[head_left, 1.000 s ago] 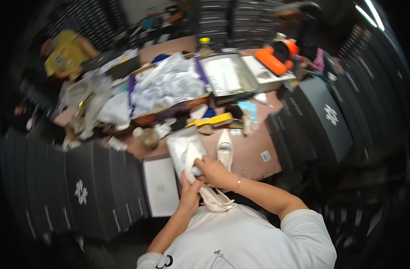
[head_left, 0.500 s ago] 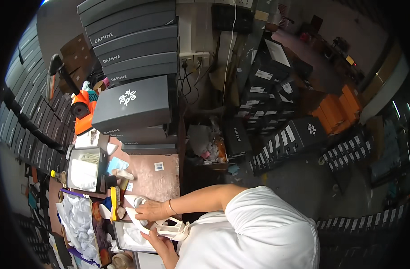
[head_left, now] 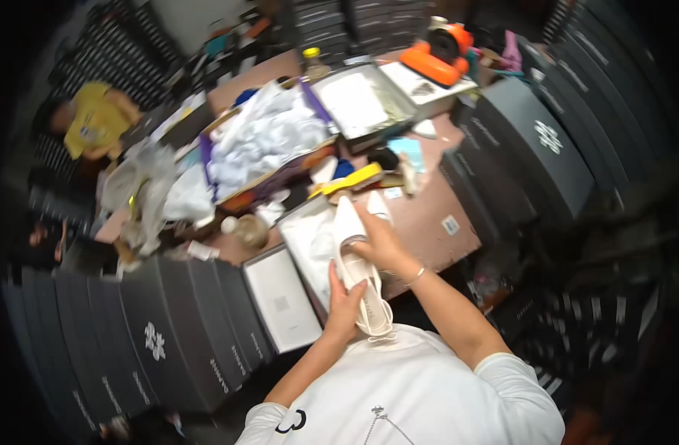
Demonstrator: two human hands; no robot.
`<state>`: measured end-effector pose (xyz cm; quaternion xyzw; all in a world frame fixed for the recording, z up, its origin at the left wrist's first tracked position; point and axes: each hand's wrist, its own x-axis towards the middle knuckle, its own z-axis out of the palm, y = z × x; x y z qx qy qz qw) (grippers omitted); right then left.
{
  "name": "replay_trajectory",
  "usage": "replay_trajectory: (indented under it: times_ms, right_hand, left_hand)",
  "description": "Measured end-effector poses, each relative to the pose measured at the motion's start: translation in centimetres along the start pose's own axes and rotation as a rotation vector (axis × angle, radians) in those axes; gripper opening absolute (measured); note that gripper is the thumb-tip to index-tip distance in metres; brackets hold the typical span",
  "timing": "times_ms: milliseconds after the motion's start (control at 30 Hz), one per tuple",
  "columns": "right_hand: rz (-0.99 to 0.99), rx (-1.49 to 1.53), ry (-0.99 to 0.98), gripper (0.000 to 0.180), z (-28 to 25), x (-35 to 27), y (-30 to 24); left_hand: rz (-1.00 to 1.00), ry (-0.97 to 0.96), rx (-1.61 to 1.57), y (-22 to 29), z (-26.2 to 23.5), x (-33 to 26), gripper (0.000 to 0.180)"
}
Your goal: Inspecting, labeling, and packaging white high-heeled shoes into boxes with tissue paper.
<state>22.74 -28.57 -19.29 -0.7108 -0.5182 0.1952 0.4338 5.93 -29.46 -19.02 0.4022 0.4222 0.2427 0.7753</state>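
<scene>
A white pointed slingback shoe point(head_left: 349, 222) lies between my two hands, toe away from me and heel toward my chest, with a small bow at its back strap. My left hand point(head_left: 345, 305) grips its left side, thumb over the insole. At the front part, my right hand point(head_left: 382, 243) closes on it from the right; some of its fingertips are hidden. Just beyond that hand shows a second white shoe point(head_left: 379, 205), partly covered. Beneath and left of the held shoe is an open shoebox point(head_left: 299, 215) with white paper.
A white-topped box point(head_left: 281, 297) and a row of dark shoeboxes point(head_left: 184, 326) stand at left. Beyond are a bin of crumpled paper point(head_left: 269, 133), a yellow brush-like item point(head_left: 347, 180) and an orange tape dispenser point(head_left: 437, 63). Dark boxes point(head_left: 536, 141) rise at right. A person in yellow point(head_left: 98, 119) is far left.
The view has swung round to the left, bringing the left-hand boxes and the person in yellow into sight. Both hands still hold the white shoe.
</scene>
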Motion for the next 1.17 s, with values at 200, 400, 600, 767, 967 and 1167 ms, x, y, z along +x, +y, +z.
replay_trajectory:
  times_ms: [200,400,600,767,967,1167]
  right_hand:
    - [0.284,0.69,-0.385,0.057,-2.4,-0.3,-1.8]
    - [0.371,0.356,-0.296,0.053,-2.3,-5.6,4.2]
    - [0.187,-0.06,-0.425,0.073,-1.5,-6.3,1.6]
    - [0.256,-0.2,-0.452,0.053,0.0,-6.5,4.2]
    - [0.224,-0.177,-0.262,0.087,-2.0,-8.7,10.2]
    - [0.424,-0.019,0.017,0.104,1.2,-7.0,12.1]
  left_hand:
    - [-0.242,-0.069,-0.688,2.4,-8.7,-1.4,0.036]
    - [-0.11,-0.4,-1.261,0.6,-11.3,-4.2,0.052]
    - [0.008,-0.96,-1.449,-0.7,-9.7,-4.1,0.057]
    - [-0.053,-0.929,-1.344,0.9,-9.2,-3.5,0.058]
    - [-0.258,0.07,-0.358,0.5,-16.2,-3.3,0.054]
    - [-0.141,0.408,0.916,-2.1,-23.2,0.7,0.059]
